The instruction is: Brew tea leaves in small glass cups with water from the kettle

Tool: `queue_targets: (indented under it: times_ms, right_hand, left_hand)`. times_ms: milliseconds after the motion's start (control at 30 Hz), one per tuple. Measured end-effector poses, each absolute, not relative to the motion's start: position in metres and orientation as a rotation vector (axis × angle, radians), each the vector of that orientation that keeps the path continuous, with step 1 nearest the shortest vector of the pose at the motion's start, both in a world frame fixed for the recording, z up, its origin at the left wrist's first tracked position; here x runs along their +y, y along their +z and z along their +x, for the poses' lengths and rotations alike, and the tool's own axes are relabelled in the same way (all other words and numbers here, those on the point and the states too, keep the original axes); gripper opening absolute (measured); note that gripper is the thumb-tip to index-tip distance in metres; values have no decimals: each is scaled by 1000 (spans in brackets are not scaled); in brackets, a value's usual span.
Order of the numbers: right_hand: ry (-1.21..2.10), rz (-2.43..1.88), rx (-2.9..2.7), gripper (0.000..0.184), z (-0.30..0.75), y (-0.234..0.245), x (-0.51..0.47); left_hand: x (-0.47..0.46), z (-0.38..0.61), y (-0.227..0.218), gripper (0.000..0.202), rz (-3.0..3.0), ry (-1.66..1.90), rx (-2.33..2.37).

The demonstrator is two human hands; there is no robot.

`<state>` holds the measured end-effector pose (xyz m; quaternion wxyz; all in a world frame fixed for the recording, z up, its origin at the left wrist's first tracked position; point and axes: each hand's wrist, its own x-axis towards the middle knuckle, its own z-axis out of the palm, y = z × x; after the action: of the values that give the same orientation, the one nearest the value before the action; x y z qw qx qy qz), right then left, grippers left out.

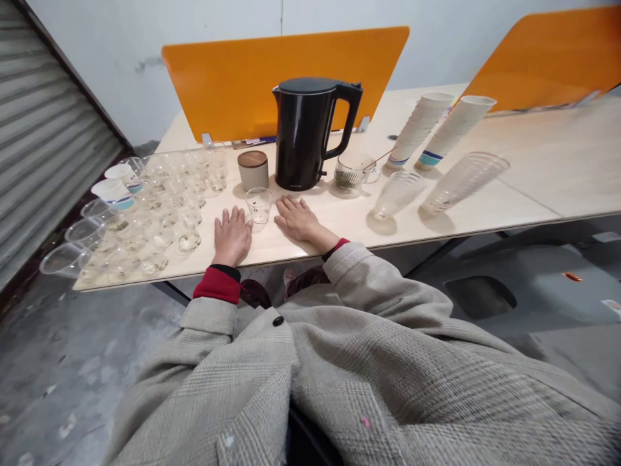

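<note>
My left hand lies flat on the pale wooden table, fingers stretched out, holding nothing. My right hand also rests palm down with fingers apart, empty. Between the two hands stands a small clear plastic cup, touched by neither as far as I can see. Just behind it are a grey jar with a wooden lid and a black electric kettle. To the kettle's right sits a glass mug with dark contents and a spoon or stirrer in it.
Several clear plastic cups crowd the table's left end, with two paper cups among them. Right of the mug lie stacks of clear cups and paper cups. An orange divider backs the table. A roller shutter is at left.
</note>
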<state>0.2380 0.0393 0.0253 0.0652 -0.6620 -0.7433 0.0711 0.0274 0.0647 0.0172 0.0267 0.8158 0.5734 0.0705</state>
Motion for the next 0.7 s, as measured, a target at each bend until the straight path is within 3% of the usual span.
queue_targets:
  times_ms: [700]
  right_hand:
    - [202, -2003, -2231, 69, 237, 25, 40]
  left_hand:
    - [64, 27, 18, 69, 2501, 278, 1755]
